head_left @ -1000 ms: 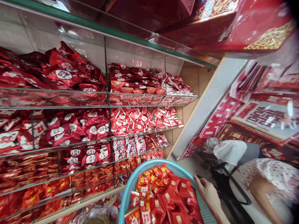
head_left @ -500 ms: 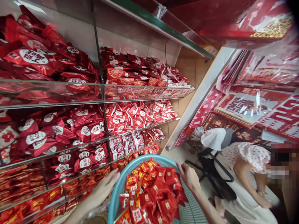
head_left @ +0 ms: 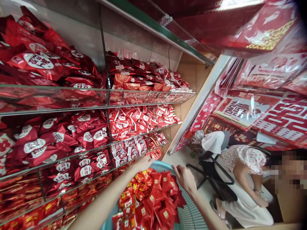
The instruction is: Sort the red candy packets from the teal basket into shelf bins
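A blue-green plastic basket (head_left: 192, 204) full of small red packets (head_left: 155, 195) is in front of me at the bottom of the view. On the basket's right rim, my right hand (head_left: 185, 179) has its fingers hooked over the edge. My left hand (head_left: 145, 163) is stretched across the basket's far left side to the lower shelf, beside small red-orange snack packets (head_left: 155, 154) in the corner compartment. Its fingers look extended; the tips are partly hard to make out against the packets, and nothing shows held in them.
Glass-fronted shelves (head_left: 134, 95) with large red bags (head_left: 38, 60) and white-labelled packets (head_left: 130, 148) fill the left and centre. A wooden side panel (head_left: 187, 80) ends them. At right, a seated person (head_left: 249, 179) is beside a cardboard box (head_left: 292, 204), below red decorations (head_left: 240, 108).
My left hand has moved from beside the basket's left rim up and right to the shelf corner. The right hand stays on the rim, slightly further left in view.
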`<state>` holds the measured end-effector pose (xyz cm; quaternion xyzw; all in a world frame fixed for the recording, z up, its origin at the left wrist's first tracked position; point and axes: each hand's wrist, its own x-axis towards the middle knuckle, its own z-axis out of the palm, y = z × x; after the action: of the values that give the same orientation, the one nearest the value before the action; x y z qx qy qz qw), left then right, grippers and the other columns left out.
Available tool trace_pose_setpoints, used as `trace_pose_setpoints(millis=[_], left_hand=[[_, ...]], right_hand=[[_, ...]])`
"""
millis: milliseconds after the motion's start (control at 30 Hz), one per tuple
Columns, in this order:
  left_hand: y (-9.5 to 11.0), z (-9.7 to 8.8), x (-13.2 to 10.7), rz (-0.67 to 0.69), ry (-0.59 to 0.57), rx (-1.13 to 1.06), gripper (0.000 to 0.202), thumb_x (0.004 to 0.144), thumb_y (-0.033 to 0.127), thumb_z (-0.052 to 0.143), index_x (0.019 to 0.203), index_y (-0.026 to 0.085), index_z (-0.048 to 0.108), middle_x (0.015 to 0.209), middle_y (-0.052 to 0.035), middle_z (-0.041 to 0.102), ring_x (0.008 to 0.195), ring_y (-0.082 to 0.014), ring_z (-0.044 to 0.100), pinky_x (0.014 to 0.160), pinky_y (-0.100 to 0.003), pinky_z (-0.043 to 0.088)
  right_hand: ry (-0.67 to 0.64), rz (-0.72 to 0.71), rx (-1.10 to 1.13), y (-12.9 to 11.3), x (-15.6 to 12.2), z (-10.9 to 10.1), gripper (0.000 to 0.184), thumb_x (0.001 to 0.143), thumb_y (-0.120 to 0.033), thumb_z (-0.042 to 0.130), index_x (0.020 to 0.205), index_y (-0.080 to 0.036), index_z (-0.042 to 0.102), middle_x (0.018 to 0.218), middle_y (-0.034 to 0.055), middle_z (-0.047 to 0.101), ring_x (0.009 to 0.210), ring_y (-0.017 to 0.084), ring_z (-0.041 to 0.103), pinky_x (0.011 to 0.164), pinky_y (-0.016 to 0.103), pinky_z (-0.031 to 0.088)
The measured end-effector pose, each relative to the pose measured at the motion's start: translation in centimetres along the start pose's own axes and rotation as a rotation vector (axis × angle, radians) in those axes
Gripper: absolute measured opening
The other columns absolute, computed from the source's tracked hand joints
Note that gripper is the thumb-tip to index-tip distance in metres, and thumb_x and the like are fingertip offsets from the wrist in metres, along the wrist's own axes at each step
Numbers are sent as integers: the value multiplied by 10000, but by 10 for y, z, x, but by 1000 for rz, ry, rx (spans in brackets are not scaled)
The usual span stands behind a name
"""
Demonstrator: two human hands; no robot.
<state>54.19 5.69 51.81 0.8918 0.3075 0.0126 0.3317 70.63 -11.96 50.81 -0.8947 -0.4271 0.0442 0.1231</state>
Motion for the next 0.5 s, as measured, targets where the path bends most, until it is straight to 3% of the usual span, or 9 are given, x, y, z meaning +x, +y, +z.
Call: trace_pose_setpoints(millis=[133,333,500], left_hand=[[4,9,3,-46,83,76,447,892,526,400,878,145,635,839,-34,683,767,-164,637,762,-367,482],[3,16,-5,-141,227,149,538,876,590,295,819,207,668,850,-83,727,849,-226,664,731,-303,442],[15,12,3,-170,269,167,481,816,616,400,822,223,676,874,-77,734,876,-245,665,711,-279,436]], right_hand=[[11,-29,31,-2,5,0,491,926,-523,258,740,-220,597,761,86,706,743,210,663,569,244,347],[-8,-124,113,0,22,1,443,934,-460,276,781,-207,606,818,103,703,794,226,659,606,254,370],[-82,-241,246,13,50,-20,412,896,-477,335,848,-189,626,839,85,701,808,222,643,678,269,409]])
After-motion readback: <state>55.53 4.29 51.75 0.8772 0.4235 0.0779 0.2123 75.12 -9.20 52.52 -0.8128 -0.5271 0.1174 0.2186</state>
